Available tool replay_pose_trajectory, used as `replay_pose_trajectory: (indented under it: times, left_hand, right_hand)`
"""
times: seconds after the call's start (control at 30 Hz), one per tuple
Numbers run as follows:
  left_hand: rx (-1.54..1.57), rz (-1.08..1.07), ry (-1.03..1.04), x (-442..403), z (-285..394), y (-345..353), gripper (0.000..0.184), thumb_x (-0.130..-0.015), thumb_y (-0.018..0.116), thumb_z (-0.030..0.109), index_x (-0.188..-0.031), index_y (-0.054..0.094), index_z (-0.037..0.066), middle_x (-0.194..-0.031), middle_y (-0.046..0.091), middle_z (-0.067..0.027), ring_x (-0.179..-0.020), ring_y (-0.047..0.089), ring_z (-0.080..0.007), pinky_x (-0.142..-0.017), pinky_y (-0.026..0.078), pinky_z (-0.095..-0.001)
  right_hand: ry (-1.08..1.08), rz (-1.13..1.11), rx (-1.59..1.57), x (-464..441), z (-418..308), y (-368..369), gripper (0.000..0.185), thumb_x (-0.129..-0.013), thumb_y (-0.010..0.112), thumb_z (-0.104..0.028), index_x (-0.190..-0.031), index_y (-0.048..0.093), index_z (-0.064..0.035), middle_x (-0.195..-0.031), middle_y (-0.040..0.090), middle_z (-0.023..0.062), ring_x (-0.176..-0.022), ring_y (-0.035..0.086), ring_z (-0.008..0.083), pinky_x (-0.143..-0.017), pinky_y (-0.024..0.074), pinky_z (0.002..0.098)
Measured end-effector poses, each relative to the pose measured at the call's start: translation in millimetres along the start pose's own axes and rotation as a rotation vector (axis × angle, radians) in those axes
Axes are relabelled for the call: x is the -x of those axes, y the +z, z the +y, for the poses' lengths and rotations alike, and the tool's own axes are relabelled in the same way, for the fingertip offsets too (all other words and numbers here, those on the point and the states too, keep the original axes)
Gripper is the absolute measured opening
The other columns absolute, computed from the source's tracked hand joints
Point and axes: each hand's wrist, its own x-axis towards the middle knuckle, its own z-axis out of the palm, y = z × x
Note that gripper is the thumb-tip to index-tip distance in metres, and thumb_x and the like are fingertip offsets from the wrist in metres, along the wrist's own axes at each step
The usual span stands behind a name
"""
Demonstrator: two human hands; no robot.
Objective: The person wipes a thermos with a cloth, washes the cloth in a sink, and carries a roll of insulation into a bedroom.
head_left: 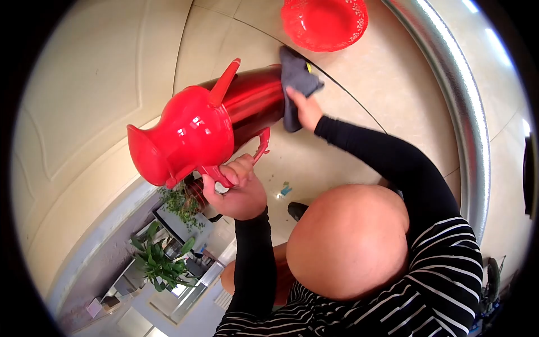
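Observation:
A shiny red thermos jug lies tilted in the air, its spout pointing left and its base to the right. My left hand is wrapped round the jug's lower handle. At the base end, my right hand grips a dark grey cloth and presses it against the bottom of the jug. The cloth covers the base, so its underside is hidden. A second red handle-like part sticks up from the jug's upper side.
A red patterned basin stands on the tiled floor beyond the cloth. Silver curved trim runs down the right. My bent knee is below my hands. Potted plants stand at the lower left. Small scraps lie on the floor.

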Motion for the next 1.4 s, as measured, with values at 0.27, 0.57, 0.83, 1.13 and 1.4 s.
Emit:
replay_pose_trajectory:
  times: [0.27, 0.57, 0.83, 1.13, 1.4]
  left_hand:
    - [-0.022, 0.006, 0.025, 0.5, -1.6, 3.3, 0.049, -0.098, 0.034, 0.045, -0.062, 0.04, 0.013, -0.049, 0.032, -0.0009, -0.051, 0.028, -0.0177, -0.077, 0.035, -0.0364]
    - [-0.016, 0.014, 0.028, 0.0, -0.7, 2.3, 0.048, -0.098, 0.034, 0.045, -0.063, 0.041, 0.012, -0.05, 0.033, -0.001, -0.052, 0.029, -0.0178, -0.08, 0.036, -0.0381]
    - [-0.004, -0.033, 0.004, 2.9, -1.0, -3.6, 0.049, -0.099, 0.031, 0.044, -0.065, 0.042, 0.012, -0.051, 0.034, -0.0019, -0.055, 0.033, -0.0192, -0.082, 0.035, -0.0397]
    - [0.004, -0.205, -0.018, -8.5, 5.8, -17.6, 0.049, -0.1, 0.031, 0.042, -0.066, 0.043, 0.009, -0.054, 0.037, -0.0045, -0.058, 0.032, -0.0206, -0.069, 0.03, -0.0386]
    - [-0.002, -0.223, -0.091, -22.1, 16.3, -51.6, 0.048, -0.098, 0.033, 0.042, -0.065, 0.038, 0.007, -0.057, 0.04, -0.0076, -0.06, 0.037, -0.0245, -0.08, 0.037, -0.0431]
  right_hand:
    - [0.154, 0.077, 0.033, 80.7, -51.5, 77.0, 0.032, -0.105, 0.047, -0.029, -0.118, 0.062, -0.0041, -0.099, 0.065, 0.0105, -0.09, 0.06, 0.0155, -0.081, 0.0504, 0.032]
    - [0.915, -0.087, -0.952, 29.4, -50.2, 33.5, 0.072, -0.103, 0.018, -0.06, -0.143, 0.046, -0.0071, -0.142, 0.056, 0.0136, -0.13, 0.055, 0.0318, -0.111, 0.0404, 0.0501]
    - [0.873, 0.058, -0.947, 10.8, -30.3, 22.5, 0.067, -0.098, 0.03, -0.056, -0.131, 0.058, -0.0051, -0.135, 0.062, 0.0167, -0.124, 0.058, 0.0339, -0.111, 0.0397, 0.0496]
    - [1.016, 0.001, -0.635, -54.0, -59.5, -2.1, 0.047, -0.096, 0.035, -0.035, -0.108, 0.067, -0.0023, -0.11, 0.07, 0.0206, -0.098, 0.064, 0.0388, -0.099, 0.046, 0.0537]
    - [0.663, -0.037, 0.013, -62.4, -89.1, -10.6, 0.046, -0.101, 0.042, -0.037, -0.105, 0.062, 0.0038, -0.098, 0.068, 0.0183, -0.095, 0.063, 0.0345, -0.09, 0.0492, 0.0461]
